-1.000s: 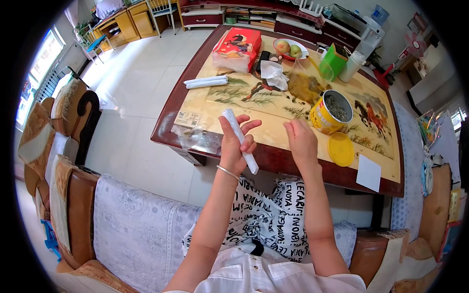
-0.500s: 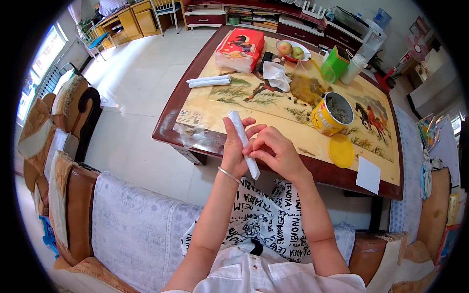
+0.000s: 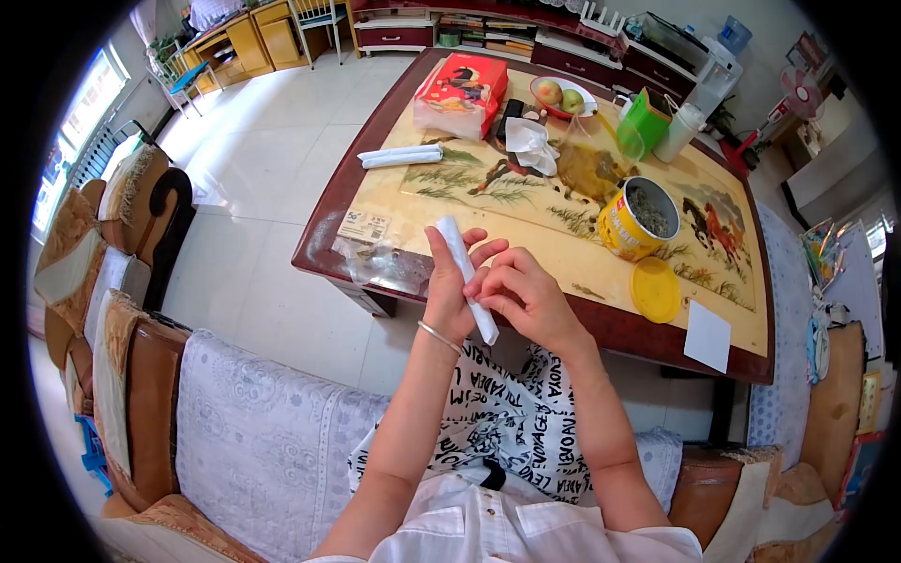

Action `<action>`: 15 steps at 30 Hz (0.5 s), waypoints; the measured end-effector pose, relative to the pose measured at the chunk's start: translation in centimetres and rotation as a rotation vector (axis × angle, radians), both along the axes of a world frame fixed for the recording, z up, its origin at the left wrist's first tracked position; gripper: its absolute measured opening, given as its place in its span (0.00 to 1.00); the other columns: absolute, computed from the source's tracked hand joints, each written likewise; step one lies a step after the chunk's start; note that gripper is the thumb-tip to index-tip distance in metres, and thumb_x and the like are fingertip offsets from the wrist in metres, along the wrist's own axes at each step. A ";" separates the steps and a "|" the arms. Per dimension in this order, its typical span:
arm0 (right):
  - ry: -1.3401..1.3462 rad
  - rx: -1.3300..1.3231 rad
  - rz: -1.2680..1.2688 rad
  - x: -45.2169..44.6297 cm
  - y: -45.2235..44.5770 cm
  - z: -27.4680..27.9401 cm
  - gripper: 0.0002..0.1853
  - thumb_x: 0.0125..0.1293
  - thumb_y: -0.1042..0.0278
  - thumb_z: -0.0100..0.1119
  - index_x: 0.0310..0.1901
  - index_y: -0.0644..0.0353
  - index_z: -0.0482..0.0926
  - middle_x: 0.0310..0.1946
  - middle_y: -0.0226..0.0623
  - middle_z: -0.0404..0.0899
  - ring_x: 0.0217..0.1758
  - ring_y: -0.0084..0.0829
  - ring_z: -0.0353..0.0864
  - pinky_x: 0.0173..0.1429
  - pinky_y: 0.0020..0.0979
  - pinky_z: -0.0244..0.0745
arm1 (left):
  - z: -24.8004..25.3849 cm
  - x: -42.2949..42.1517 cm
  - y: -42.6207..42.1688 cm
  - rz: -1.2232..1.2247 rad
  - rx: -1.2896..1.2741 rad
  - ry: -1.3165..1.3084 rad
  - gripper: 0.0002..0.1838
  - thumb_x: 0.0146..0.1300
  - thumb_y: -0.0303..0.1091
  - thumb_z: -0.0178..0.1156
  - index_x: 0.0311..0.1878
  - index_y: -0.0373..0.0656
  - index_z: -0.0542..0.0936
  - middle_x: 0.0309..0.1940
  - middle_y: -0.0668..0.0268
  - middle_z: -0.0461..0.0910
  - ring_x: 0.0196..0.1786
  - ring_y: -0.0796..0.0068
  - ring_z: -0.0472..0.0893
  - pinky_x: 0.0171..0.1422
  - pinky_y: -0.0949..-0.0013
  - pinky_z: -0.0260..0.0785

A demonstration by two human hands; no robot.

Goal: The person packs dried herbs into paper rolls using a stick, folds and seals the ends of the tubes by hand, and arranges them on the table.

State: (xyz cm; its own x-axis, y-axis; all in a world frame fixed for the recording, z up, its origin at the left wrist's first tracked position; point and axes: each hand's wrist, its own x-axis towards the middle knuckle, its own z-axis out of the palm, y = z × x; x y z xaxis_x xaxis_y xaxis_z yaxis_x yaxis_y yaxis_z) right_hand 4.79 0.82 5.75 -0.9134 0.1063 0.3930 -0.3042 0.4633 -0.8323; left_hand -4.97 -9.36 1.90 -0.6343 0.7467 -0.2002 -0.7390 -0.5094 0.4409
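A white rolled paper tube (image 3: 453, 238) lies slantwise across my left hand (image 3: 449, 302), its upper end by the thumb and its lower end above my lap. The thumb and palm of that hand grip it, while the other fingers reach out behind. My right hand (image 3: 527, 293) is closed at the tube's middle, fingertips pinching its side. On the table beyond, similar white paper rolls (image 3: 400, 157) lie together. To the right stands an open yellow can (image 3: 627, 225) filled with dark, dried shreds, with its yellow lid (image 3: 655, 290) and a white paper sheet (image 3: 708, 336) nearby.
The table (image 3: 324, 220) carries a red tissue pack (image 3: 462, 94), a crumpled tissue (image 3: 531, 145), a plate of fruit (image 3: 563, 96), a green box (image 3: 644, 122) and a white bottle (image 3: 679, 131). A cloth-covered sofa (image 3: 263, 422) is around me.
My right hand has shifted slightly along the tube, its fingers curling a little differently. The tube and my left hand have barely moved.
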 end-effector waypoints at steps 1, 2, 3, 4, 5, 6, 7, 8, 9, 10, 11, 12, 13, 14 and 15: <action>0.034 0.098 0.004 0.1 0.0 0.3 0.05 0.62 0.82 0.58 0.35 0.63 0.72 0.40 0.34 0.70 0.43 0.25 0.82 0.46 0.25 0.78 | -0.3 -0.1 0.0 0.000 -0.001 -0.001 0.41 0.56 0.76 0.46 0.51 0.43 0.69 0.42 0.55 0.79 0.42 0.64 0.82 0.48 0.62 0.79; 0.033 0.097 0.005 0.0 0.1 0.1 0.05 0.62 0.82 0.58 0.35 0.63 0.72 0.40 0.34 0.70 0.43 0.25 0.82 0.46 0.25 0.78 | -0.6 -0.2 0.1 0.005 0.000 0.001 0.41 0.56 0.76 0.46 0.51 0.43 0.69 0.42 0.55 0.79 0.40 0.65 0.82 0.44 0.65 0.79; -0.001 0.006 0.002 -0.1 0.2 -0.2 0.05 0.62 0.83 0.57 0.36 0.63 0.72 0.41 0.34 0.70 0.43 0.26 0.82 0.46 0.26 0.78 | -0.7 -0.3 0.1 0.009 0.001 0.003 0.42 0.56 0.77 0.46 0.51 0.43 0.69 0.42 0.55 0.79 0.38 0.66 0.82 0.40 0.68 0.79; -0.036 -0.085 0.000 -0.2 0.2 -0.5 0.05 0.62 0.84 0.56 0.37 0.64 0.73 0.41 0.35 0.70 0.42 0.26 0.83 0.46 0.26 0.79 | -0.8 -0.3 0.0 0.010 0.001 0.003 0.42 0.56 0.77 0.46 0.51 0.43 0.69 0.42 0.55 0.79 0.38 0.66 0.82 0.40 0.68 0.79; -0.038 -0.086 0.000 -0.3 0.1 -0.8 0.05 0.62 0.84 0.56 0.37 0.64 0.73 0.41 0.35 0.70 0.42 0.26 0.83 0.46 0.26 0.79 | -0.8 -0.4 -0.1 -0.015 0.027 0.007 0.42 0.56 0.77 0.46 0.51 0.43 0.70 0.41 0.55 0.79 0.35 0.67 0.82 0.34 0.71 0.78; -0.029 -0.114 -0.050 -0.4 -0.1 -0.9 0.04 0.61 0.81 0.58 0.35 0.63 0.74 0.40 0.35 0.72 0.42 0.28 0.82 0.45 0.27 0.78 | -0.6 -0.3 -0.2 -0.040 0.054 0.012 0.42 0.56 0.77 0.46 0.50 0.43 0.70 0.41 0.56 0.80 0.32 0.69 0.81 0.29 0.75 0.76; -0.019 -0.143 -0.100 -0.5 -0.3 -1.0 0.04 0.60 0.79 0.60 0.34 0.63 0.74 0.38 0.35 0.74 0.41 0.29 0.81 0.45 0.28 0.77 | -0.3 -0.2 -0.2 -0.040 0.053 0.011 0.42 0.56 0.77 0.46 0.50 0.43 0.70 0.41 0.56 0.80 0.32 0.69 0.81 0.29 0.75 0.76; -0.020 -0.144 -0.100 -0.6 -0.4 -1.1 0.04 0.60 0.79 0.60 0.34 0.63 0.74 0.38 0.35 0.74 0.41 0.29 0.81 0.45 0.28 0.77 | 0.0 0.0 -0.1 -0.021 0.036 -0.013 0.41 0.56 0.76 0.46 0.50 0.43 0.70 0.40 0.56 0.80 0.31 0.70 0.81 0.25 0.78 0.73; 0.001 -0.134 -0.074 -0.7 -0.5 -1.1 0.04 0.61 0.79 0.59 0.34 0.63 0.73 0.38 0.36 0.74 0.41 0.29 0.81 0.45 0.28 0.76 | 0.3 0.0 -0.1 -0.003 0.019 -0.036 0.41 0.56 0.76 0.47 0.49 0.43 0.71 0.40 0.56 0.80 0.29 0.72 0.81 0.21 0.80 0.70; 0.021 -0.123 -0.048 -0.8 -0.5 -1.1 0.04 0.62 0.80 0.58 0.35 0.64 0.72 0.39 0.36 0.75 0.41 0.29 0.81 0.45 0.28 0.76 | 0.0 -0.1 -0.2 -0.003 0.019 -0.036 0.41 0.56 0.76 0.47 0.49 0.43 0.71 0.40 0.56 0.80 0.29 0.72 0.81 0.21 0.80 0.70; 0.021 -0.124 -0.048 -0.8 -0.5 -0.9 0.04 0.62 0.80 0.58 0.35 0.64 0.72 0.39 0.36 0.75 0.41 0.29 0.81 0.45 0.28 0.76 | -0.4 -0.4 -0.4 -0.056 0.067 -0.002 0.42 0.56 0.77 0.46 0.50 0.42 0.69 0.40 0.56 0.79 0.30 0.73 0.80 0.23 0.80 0.71; -0.010 -0.098 -0.017 -0.7 -0.7 0.0 0.03 0.63 0.82 0.54 0.35 0.64 0.71 0.38 0.36 0.74 0.42 0.29 0.82 0.46 0.27 0.78 | -0.7 -0.6 -0.5 -0.108 0.114 0.031 0.43 0.56 0.77 0.44 0.51 0.42 0.67 0.41 0.55 0.78 0.31 0.74 0.79 0.24 0.81 0.71; -0.041 -0.074 0.014 -0.6 -0.8 0.3 0.04 0.65 0.84 0.51 0.36 0.64 0.70 0.37 0.36 0.73 0.43 0.28 0.83 0.48 0.26 0.79 | 0.4 -0.1 -0.3 -0.108 0.112 0.029 0.43 0.56 0.77 0.44 0.51 0.42 0.67 0.41 0.55 0.78 0.31 0.74 0.79 0.24 0.81 0.71; -0.041 -0.077 0.014 -0.6 -0.8 0.0 0.04 0.65 0.84 0.51 0.36 0.64 0.70 0.37 0.36 0.73 0.43 0.28 0.83 0.48 0.26 0.79 | 1.8 0.8 0.3 0.012 0.005 -0.059 0.41 0.57 0.76 0.45 0.50 0.43 0.70 0.41 0.55 0.80 0.25 0.78 0.76 0.21 0.82 0.67; -0.017 -0.079 0.029 -0.4 -0.6 -0.4 0.03 0.67 0.81 0.50 0.36 0.63 0.69 0.35 0.34 0.72 0.39 0.26 0.81 0.45 0.26 0.78 | 2.7 1.2 0.6 0.133 -0.100 -0.147 0.39 0.58 0.74 0.46 0.49 0.43 0.72 0.42 0.54 0.81 0.20 0.82 0.72 0.17 0.82 0.63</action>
State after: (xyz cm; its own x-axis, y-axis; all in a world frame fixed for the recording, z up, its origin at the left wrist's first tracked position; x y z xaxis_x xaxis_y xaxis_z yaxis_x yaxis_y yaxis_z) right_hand 4.34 0.17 5.35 -0.9229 0.1097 0.3691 -0.3023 0.3872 -0.8710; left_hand -3.76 -8.77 4.59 -0.6844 0.6302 -0.3666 -0.7281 -0.5657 0.3871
